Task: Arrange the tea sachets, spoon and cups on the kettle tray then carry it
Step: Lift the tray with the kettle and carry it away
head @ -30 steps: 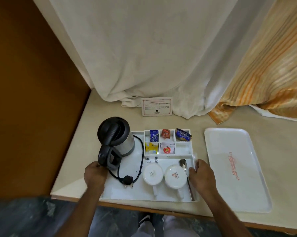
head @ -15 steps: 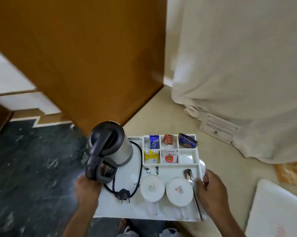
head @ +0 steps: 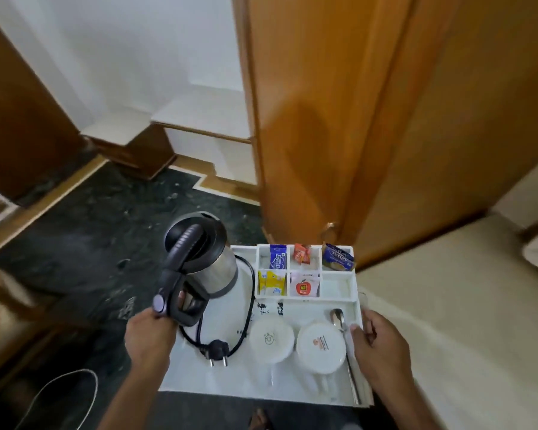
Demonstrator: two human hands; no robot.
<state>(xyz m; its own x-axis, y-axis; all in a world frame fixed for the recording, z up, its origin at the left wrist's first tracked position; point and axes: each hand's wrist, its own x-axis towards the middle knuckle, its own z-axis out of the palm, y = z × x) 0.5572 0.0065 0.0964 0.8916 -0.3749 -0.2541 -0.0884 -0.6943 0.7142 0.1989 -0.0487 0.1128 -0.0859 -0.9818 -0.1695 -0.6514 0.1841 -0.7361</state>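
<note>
We are holding the tray (head: 263,384) in the air over the floor, beside the bench (head: 466,305). Left hand (head: 150,336) is gripping the tray's left edge by the kettle (head: 204,259); right hand (head: 381,346) is clamping its right edge. Sachets (head: 305,271) are sitting in the compartments, two cups (head: 295,341) upside down, spoon (head: 343,336) beside them. Arranging looks done; we are carrying now, set-down left.

Orange wooden door (head: 339,119), white wall (head: 122,57), dark marble floor (head: 106,237), beige counter (head: 463,305) right.
</note>
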